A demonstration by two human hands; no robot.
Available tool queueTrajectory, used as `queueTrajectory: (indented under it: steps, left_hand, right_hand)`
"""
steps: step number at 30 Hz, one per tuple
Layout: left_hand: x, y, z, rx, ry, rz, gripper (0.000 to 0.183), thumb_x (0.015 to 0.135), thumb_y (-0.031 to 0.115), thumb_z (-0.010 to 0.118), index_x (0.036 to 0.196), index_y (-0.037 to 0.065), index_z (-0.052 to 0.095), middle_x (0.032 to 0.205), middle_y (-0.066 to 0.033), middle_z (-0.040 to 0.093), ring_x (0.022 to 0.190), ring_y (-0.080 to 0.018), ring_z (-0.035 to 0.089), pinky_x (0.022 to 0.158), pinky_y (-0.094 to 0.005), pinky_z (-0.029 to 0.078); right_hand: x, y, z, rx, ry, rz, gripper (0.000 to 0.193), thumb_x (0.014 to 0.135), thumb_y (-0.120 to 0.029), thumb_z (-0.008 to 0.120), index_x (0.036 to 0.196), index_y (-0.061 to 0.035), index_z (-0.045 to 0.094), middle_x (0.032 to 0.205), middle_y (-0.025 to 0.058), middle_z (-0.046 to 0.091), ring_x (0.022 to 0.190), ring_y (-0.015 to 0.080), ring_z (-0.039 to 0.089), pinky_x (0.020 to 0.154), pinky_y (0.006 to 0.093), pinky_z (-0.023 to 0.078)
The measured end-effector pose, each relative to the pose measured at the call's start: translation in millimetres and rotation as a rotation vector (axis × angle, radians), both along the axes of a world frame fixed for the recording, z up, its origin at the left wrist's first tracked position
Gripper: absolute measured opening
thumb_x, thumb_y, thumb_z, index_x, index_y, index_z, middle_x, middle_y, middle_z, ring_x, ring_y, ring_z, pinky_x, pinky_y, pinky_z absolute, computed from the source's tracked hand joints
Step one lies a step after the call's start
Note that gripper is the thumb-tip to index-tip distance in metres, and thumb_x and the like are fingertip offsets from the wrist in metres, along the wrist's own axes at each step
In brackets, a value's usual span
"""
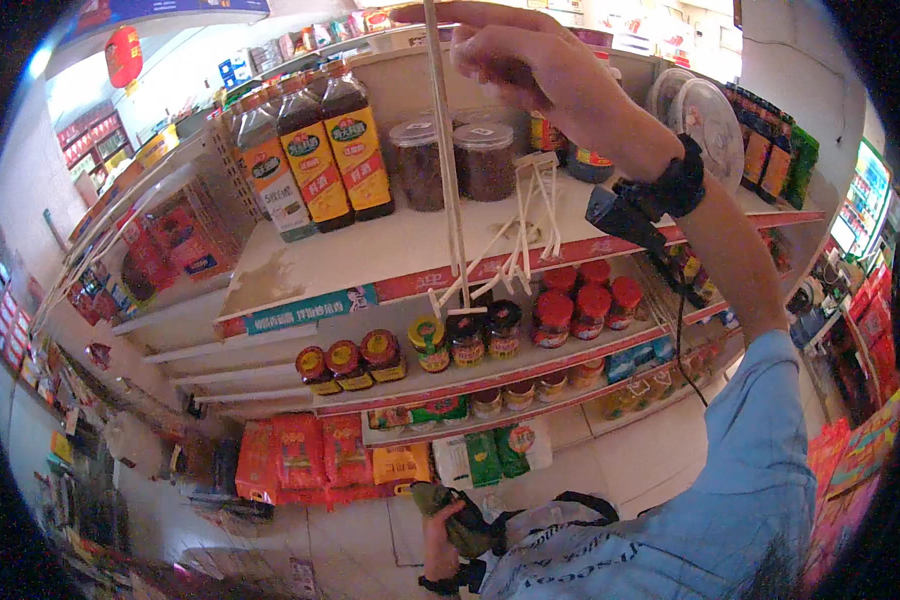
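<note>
Work at the shelf [360,258] seems partway: bottles [355,150] stand toward 11 o'clock, while white hooks [538,180] toward 1 look unsorted. A pale rod [446,160] rises toward 12, its top cut off, beside the right hand [515,55]; whether that grip closes, I cannot tell. At 6, the left hand [437,541] grasps an indistinct dark green bundle [476,531].

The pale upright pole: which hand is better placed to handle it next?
Probably the right: the right hand is raised by the upper part of the pale pole, though contact is unclear. The left hand is well below, and appears to grip a dark green item.
</note>
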State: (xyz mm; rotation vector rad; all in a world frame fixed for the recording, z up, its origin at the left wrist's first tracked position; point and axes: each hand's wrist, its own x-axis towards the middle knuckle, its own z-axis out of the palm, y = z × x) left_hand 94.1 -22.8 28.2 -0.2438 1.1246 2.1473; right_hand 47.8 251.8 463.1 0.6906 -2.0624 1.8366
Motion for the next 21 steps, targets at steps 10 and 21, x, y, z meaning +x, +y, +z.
queueTrajectory:
  steps: [10, 21]
  left_hand:
    - [39, -23, -6, -0.131, 0.114, -0.006, 0.019, 0.069, 0.001, 0.058, 0.087, 0.003, 0.054, 0.086, -0.0068, 0.054, 0.08, -0.0148, 0.054, 0.071, -0.0272, 0.045]
    - [73, -39, -9, -0.203, 0.151, 0.002, 0.021, 0.071, 0.004, 0.058, 0.091, 0.004, 0.056, 0.082, -0.0045, 0.055, 0.079, -0.0135, 0.054, 0.074, -0.0252, 0.044]
  right_hand:
    - [7, 7, -10, 0.002, 0.02, -0.116, 0.043, 0.085, -0.006, 0.039, 0.127, -0.0048, 0.035, 0.057, -0.0038, 0.038, 0.042, 0.0038, 0.028, 0.038, 0.019, 0.024]
    - [47, 11, -57, 0.138, 0.136, -0.364, 0.037, 0.079, -0.012, 0.045, 0.113, -0.0031, 0.051, 0.067, -0.0029, 0.041, 0.05, 0.0027, 0.034, 0.042, 0.0162, 0.027]
